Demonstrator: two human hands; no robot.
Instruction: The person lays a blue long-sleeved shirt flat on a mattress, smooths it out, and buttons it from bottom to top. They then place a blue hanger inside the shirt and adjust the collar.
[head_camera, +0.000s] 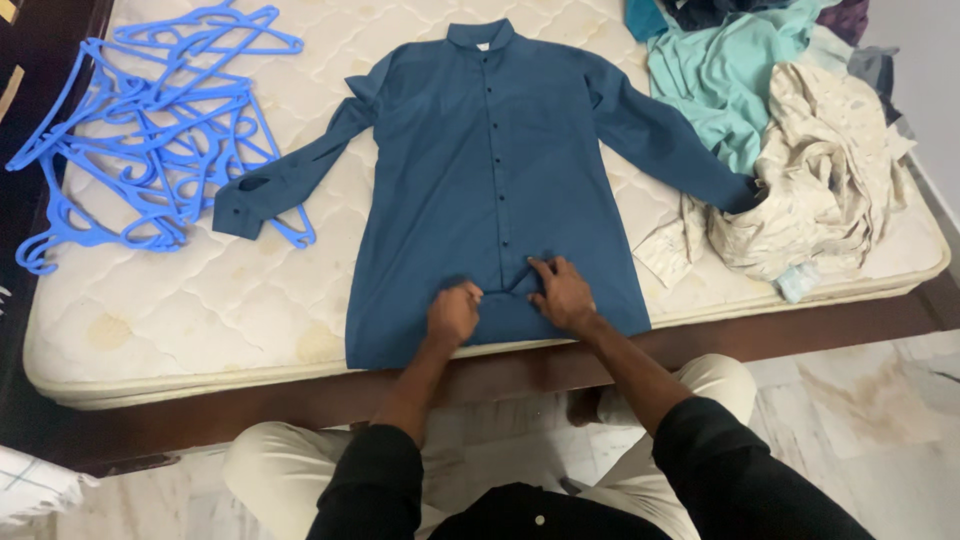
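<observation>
A dark blue long-sleeved shirt (490, 170) lies flat and front-up on a cream quilted mattress (200, 290), collar at the far side, sleeves spread out to both sides. My left hand (453, 314) is closed on the fabric near the bottom of the button placket. Just to its right, my right hand (562, 294) pinches the shirt's lower front edge beside the placket. Both hands rest on the hem area close to the mattress's near edge.
A heap of blue plastic hangers (150, 120) lies at the left of the mattress. At the right are piled clothes: a teal garment (720, 80) and a beige one (820, 170). My knees and the tiled floor (870, 400) are below the bed's edge.
</observation>
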